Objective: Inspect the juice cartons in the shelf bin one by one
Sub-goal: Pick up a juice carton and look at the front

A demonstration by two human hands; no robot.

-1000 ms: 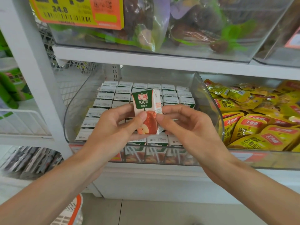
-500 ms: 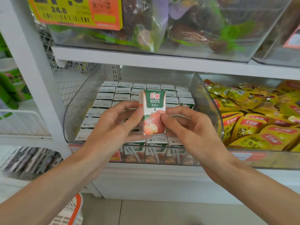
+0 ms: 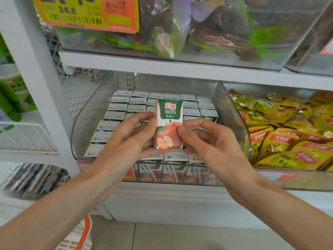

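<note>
Together, the left hand and right hand pinch one juice carton by its side edges — upright, front face to the camera — above the clear shelf bin. Rows of cartons fill the bin beneath; yellow snack pouches lie in the neighbouring bin.

The left forearm and right forearm reach forward from the lower corners. The left hand and right hand face each other, thumbs and curled fingers pinching an upright carton between them.
</note>
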